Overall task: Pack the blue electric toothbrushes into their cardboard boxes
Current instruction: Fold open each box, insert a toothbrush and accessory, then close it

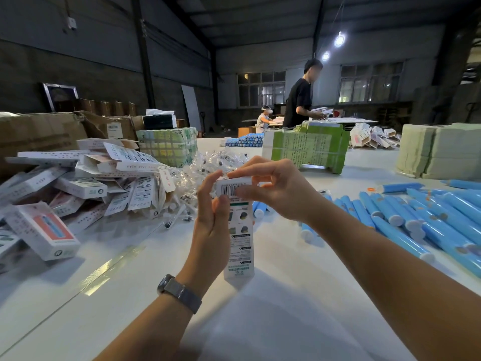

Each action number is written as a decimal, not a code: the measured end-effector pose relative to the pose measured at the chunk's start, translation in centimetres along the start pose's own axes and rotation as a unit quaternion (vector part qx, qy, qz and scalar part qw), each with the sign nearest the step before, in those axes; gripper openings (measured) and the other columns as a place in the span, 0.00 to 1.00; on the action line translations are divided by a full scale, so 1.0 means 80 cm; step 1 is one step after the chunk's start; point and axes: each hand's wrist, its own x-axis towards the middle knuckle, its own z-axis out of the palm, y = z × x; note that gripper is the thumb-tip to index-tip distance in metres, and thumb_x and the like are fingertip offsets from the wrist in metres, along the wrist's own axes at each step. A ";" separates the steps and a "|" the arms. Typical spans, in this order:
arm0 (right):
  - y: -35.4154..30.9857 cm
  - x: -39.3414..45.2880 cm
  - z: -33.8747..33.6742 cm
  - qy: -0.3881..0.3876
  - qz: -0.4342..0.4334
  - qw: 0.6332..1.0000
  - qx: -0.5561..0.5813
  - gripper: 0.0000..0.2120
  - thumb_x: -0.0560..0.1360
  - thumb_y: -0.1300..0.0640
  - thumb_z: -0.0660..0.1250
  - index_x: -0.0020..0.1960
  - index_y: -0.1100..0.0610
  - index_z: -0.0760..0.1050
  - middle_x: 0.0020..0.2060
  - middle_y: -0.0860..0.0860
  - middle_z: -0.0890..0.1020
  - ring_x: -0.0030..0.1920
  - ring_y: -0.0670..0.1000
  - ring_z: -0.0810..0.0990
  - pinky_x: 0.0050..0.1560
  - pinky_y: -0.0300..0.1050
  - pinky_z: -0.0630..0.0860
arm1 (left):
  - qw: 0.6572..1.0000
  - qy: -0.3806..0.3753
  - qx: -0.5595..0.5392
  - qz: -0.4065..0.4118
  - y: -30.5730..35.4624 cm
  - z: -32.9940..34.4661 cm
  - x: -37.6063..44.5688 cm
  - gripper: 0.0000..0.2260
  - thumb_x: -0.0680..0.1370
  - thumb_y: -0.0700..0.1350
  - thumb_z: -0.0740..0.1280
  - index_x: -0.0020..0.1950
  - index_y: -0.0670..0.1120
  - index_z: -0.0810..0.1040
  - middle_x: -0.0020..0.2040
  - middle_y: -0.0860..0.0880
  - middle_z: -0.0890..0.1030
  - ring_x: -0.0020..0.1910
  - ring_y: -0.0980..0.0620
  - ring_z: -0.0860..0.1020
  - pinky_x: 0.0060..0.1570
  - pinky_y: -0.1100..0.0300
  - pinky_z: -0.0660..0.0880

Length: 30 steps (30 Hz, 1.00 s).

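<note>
Box upright between both grips: left hand clasping side, right hand pinching top flap

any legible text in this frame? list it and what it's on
"SONIC ELECTRIC": upside down, near the lower end of the box held in both hands.
Barcode digits on that box: too blurred.
Print on the piled boxes and green bundles: too small to read.
</note>
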 end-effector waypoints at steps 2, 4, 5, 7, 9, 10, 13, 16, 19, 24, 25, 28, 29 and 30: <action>-0.001 0.000 -0.001 -0.005 -0.002 1.000 0.000 0.12 0.75 0.63 0.71 0.56 0.51 0.80 0.46 0.50 0.81 0.46 0.45 0.79 0.46 0.40 0.77 | 1.000 0.002 0.014 0.012 0.000 0.000 0.001 0.11 0.85 0.48 0.51 0.65 0.62 0.62 0.52 0.65 0.79 0.46 0.57 0.83 0.40 0.59 0.81; -0.001 0.000 -0.002 -0.008 -0.006 1.000 0.008 0.13 0.75 0.63 0.71 0.57 0.51 0.80 0.47 0.52 0.81 0.49 0.51 0.80 0.47 0.45 0.79 | 1.000 0.003 0.018 0.015 0.000 0.000 0.002 0.13 0.85 0.47 0.52 0.62 0.65 0.65 0.51 0.63 0.80 0.44 0.55 0.83 0.39 0.52 0.83; -0.002 0.000 -0.003 -0.009 -0.007 1.000 0.012 0.13 0.74 0.63 0.71 0.56 0.51 0.80 0.47 0.53 0.81 0.50 0.54 0.80 0.48 0.48 0.80 | 1.000 0.002 0.015 0.014 0.001 -0.001 0.003 0.14 0.84 0.47 0.52 0.61 0.67 0.66 0.50 0.61 0.80 0.43 0.55 0.82 0.39 0.50 0.83; -0.002 0.001 -0.003 -0.006 -0.010 1.000 0.011 0.13 0.74 0.62 0.71 0.56 0.49 0.81 0.47 0.54 0.80 0.51 0.57 0.79 0.50 0.55 0.80 | 1.000 0.005 0.013 0.016 0.001 -0.001 0.003 0.14 0.84 0.47 0.52 0.60 0.68 0.67 0.50 0.61 0.81 0.42 0.56 0.82 0.38 0.52 0.83; 0.000 0.001 -0.001 -0.002 -0.014 1.000 0.007 0.13 0.75 0.62 0.71 0.56 0.49 0.80 0.48 0.54 0.80 0.52 0.58 0.79 0.51 0.58 0.79 | 1.000 0.007 0.011 0.008 0.001 0.000 0.003 0.14 0.84 0.48 0.52 0.60 0.69 0.67 0.49 0.60 0.81 0.43 0.55 0.83 0.39 0.52 0.83; 0.001 0.000 0.001 0.001 -0.013 1.000 0.008 0.13 0.75 0.62 0.71 0.56 0.50 0.80 0.48 0.55 0.80 0.53 0.58 0.79 0.51 0.59 0.79 | 1.000 0.007 0.009 0.001 0.001 0.001 0.003 0.15 0.84 0.48 0.52 0.60 0.69 0.67 0.49 0.60 0.81 0.44 0.53 0.83 0.40 0.51 0.83; 0.008 -0.001 0.006 0.018 -0.011 1.000 0.012 0.12 0.75 0.63 0.70 0.58 0.53 0.80 0.50 0.56 0.80 0.55 0.56 0.79 0.51 0.58 0.80 | 1.000 0.009 0.009 0.000 0.000 0.002 0.002 0.14 0.84 0.48 0.51 0.63 0.67 0.65 0.51 0.63 0.80 0.47 0.54 0.83 0.42 0.59 0.81; 0.012 -0.002 0.013 0.044 -0.028 0.999 0.008 0.12 0.76 0.65 0.70 0.58 0.56 0.81 0.50 0.58 0.81 0.53 0.51 0.79 0.51 0.47 0.79 | 1.000 0.012 0.007 -0.008 0.001 0.003 0.002 0.10 0.85 0.48 0.52 0.64 0.59 0.64 0.51 0.62 0.81 0.48 0.50 0.83 0.44 0.53 0.83; 0.014 -0.002 0.016 0.055 -0.027 0.998 -0.018 0.09 0.76 0.64 0.69 0.56 0.55 0.81 0.47 0.53 0.80 0.46 0.40 0.77 0.46 0.33 0.74 | 1.000 0.018 0.003 -0.018 0.002 0.002 0.003 0.10 0.84 0.49 0.53 0.64 0.56 0.64 0.51 0.58 0.82 0.47 0.47 0.83 0.44 0.53 0.82; 0.017 -0.001 0.019 0.075 -0.006 0.996 -0.048 0.07 0.77 0.60 0.69 0.54 0.57 0.82 0.50 0.52 0.81 0.50 0.48 0.79 0.49 0.40 0.78 | 0.999 0.006 -0.027 -0.042 -0.002 0.002 0.000 0.14 0.83 0.53 0.54 0.69 0.61 0.62 0.56 0.62 0.80 0.54 0.55 0.82 0.46 0.64 0.79; 0.019 -0.001 0.022 0.094 0.002 0.993 -0.067 0.08 0.77 0.58 0.69 0.55 0.57 0.82 0.50 0.50 0.79 0.50 0.49 0.78 0.49 0.41 0.78 | 0.998 0.003 -0.042 -0.057 -0.004 0.002 -0.001 0.16 0.83 0.53 0.54 0.71 0.63 0.60 0.61 0.63 0.78 0.57 0.58 0.80 0.47 0.65 0.79; 0.022 0.000 0.025 0.137 0.041 0.978 -0.152 0.14 0.78 0.50 0.68 0.62 0.54 0.80 0.49 0.48 0.71 0.47 0.48 0.75 0.46 0.38 0.76 | 0.989 -0.010 -0.108 -0.103 -0.006 0.002 -0.002 0.23 0.78 0.49 0.56 0.72 0.65 0.59 0.71 0.49 0.74 0.60 0.55 0.80 0.51 0.60 0.80; 0.022 0.001 0.025 0.120 0.058 0.975 -0.179 0.20 0.77 0.47 0.68 0.66 0.54 0.77 0.50 0.47 0.70 0.46 0.47 0.74 0.46 0.39 0.75 | 0.986 -0.015 -0.124 -0.114 -0.005 0.000 -0.002 0.26 0.76 0.46 0.57 0.72 0.64 0.59 0.69 0.47 0.75 0.59 0.53 0.80 0.51 0.57 0.79; 0.022 0.000 0.025 0.092 0.075 0.973 -0.199 0.26 0.76 0.43 0.69 0.70 0.53 0.73 0.52 0.47 0.69 0.46 0.46 0.73 0.48 0.41 0.74 | 0.983 -0.026 -0.135 -0.123 -0.005 -0.001 -0.001 0.30 0.72 0.42 0.58 0.72 0.63 0.60 0.67 0.47 0.76 0.58 0.52 0.80 0.52 0.55 0.78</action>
